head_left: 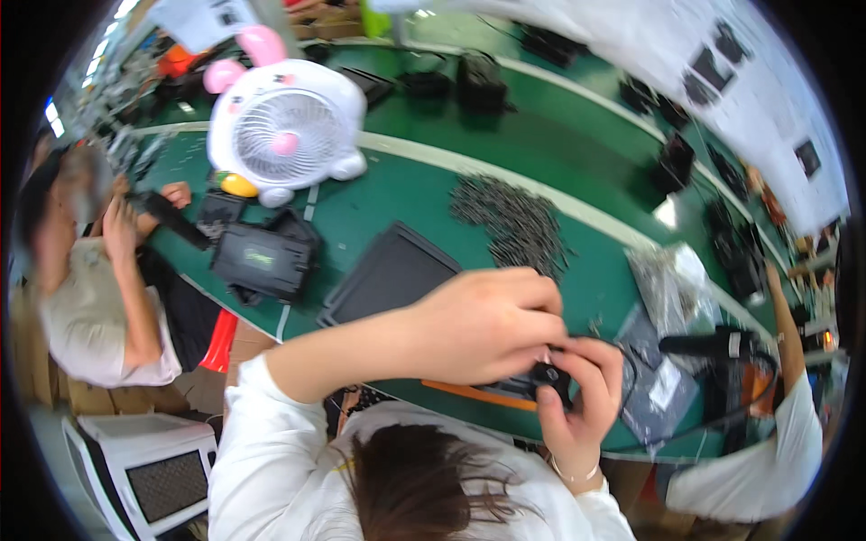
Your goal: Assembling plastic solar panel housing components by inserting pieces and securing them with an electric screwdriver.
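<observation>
Near the table's front edge my hands meet over a small black part (549, 375) with a round feature on its face. My right hand (586, 397) pinches this part between thumb and fingers. From above, my left hand (492, 325) closes its fingertips at the part's top; what they grip is too small to make out. A thin black cable (631, 368) curves out beside my right hand. Partly behind my left hand lies a black tray (392, 275). Beyond the hands is a pile of small dark screw-like pieces (510, 216). An orange-edged dark object (487, 395) lies below my hands, partly hidden.
A white rabbit-shaped fan (287, 135) stands at the back left, behind a black case (262, 260). Plastic bags (672, 288) and a black handheld tool (704, 345) lie to the right. One person (99, 298) sits at left, another (753, 451) at right.
</observation>
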Demonstrator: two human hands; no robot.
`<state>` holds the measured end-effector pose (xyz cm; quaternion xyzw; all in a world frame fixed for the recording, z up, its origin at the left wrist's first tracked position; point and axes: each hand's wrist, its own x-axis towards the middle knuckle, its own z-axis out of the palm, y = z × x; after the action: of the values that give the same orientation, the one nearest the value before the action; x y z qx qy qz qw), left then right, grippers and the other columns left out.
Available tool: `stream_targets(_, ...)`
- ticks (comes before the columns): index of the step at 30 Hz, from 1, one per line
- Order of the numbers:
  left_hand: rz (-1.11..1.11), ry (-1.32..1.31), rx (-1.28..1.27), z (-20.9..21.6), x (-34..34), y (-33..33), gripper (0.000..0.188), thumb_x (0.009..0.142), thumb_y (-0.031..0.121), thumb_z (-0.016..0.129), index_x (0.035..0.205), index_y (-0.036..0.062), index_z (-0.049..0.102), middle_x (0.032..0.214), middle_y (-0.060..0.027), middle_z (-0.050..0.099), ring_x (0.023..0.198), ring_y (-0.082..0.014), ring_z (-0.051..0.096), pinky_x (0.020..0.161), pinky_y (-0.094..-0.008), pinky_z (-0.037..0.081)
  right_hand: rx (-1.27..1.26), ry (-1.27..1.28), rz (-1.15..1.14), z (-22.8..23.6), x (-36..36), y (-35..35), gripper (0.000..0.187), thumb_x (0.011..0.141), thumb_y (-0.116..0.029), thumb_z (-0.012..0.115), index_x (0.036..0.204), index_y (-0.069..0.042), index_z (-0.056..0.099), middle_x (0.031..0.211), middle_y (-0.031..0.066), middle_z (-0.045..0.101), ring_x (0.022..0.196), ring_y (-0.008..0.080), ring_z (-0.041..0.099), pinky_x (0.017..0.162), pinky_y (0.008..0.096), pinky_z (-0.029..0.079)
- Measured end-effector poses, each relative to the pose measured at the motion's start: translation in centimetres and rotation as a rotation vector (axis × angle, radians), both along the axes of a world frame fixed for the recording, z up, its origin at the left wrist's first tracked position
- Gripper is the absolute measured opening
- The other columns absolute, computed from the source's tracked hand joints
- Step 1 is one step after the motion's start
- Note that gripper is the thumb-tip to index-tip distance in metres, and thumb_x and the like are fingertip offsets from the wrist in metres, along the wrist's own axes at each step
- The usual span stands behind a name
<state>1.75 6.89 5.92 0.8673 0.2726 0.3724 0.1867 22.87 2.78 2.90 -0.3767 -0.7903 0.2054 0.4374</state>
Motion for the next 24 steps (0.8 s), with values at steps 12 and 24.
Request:
stream_targets(12,0.234,-0.176,-0.500,-2.4,1.0,-2.0,0.033,0.083,0.022,0.064,0.109,0.0034,0.061,0.091,-0.0138,0.070,0.081,-0.0298,0.068,0.073,-0.0364,0.051,0.050,0.066,-0.039,-1.2,-0.4,-0.1,0.031,0.081,-0.025,0.063,0.097,0.001,0.064,0.106,0.0162,0.056,0.098,0.0311,0.053,0.090,0.0420,0.041)
stream_targets(24,0.249,-0.274,-0.512,-3.3,1.3,-2.0,0.029,0.082,0.025,0.066,0.097,0.0003,0.067,0.088,-0.0149,0.069,0.082,-0.0279,0.067,0.074,-0.0361,0.051,0.347,0.573,-0.618,-1.7,5.4,1.6,0.040,0.089,-0.008,0.057,0.125,0.007,0.048,0.118,0.0193,0.052,0.107,0.0291,0.052,0.094,0.0382,0.043)
